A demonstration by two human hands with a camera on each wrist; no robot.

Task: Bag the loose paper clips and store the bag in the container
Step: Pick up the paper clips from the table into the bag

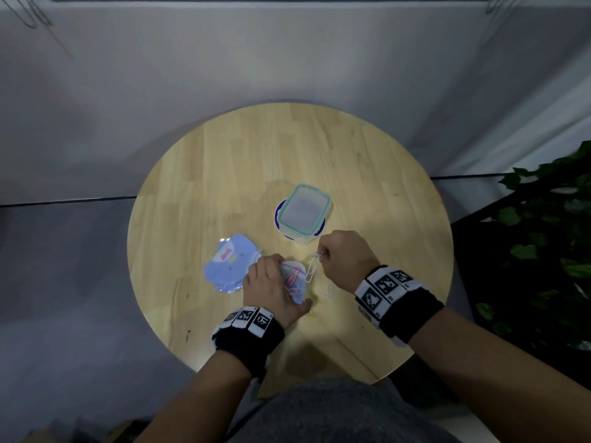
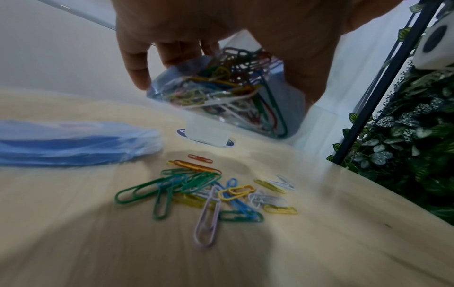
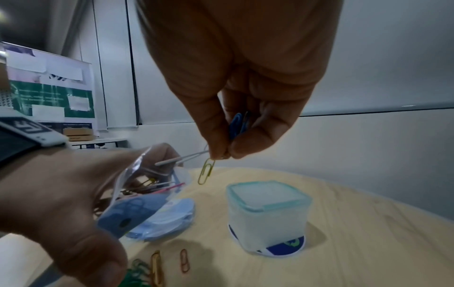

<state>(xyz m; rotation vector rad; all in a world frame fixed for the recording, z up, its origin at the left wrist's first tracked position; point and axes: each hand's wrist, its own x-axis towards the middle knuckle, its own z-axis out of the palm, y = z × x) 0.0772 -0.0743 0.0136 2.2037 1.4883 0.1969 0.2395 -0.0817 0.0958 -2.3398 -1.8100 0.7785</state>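
My left hand (image 1: 271, 287) grips a small clear bag (image 2: 221, 93) partly filled with coloured paper clips, held above the wooden table (image 1: 224, 161). Just right of it, my right hand (image 1: 343, 254) pinches a few clips (image 3: 206, 171): a yellow one and a white one dangle at the bag's mouth, blue ones sit between the fingers (image 3: 255, 143). A pile of loose clips (image 2: 209, 192) lies on the table beneath the bag. The clear container (image 1: 303, 212) with a teal-rimmed lid stands shut behind my hands, on a round blue-and-white sticker.
A stack of blue printed bags (image 1: 232, 262) lies left of my left hand. Green foliage (image 1: 550, 244) and a dark rack stand off the table's right side. A grey wall runs behind the table.
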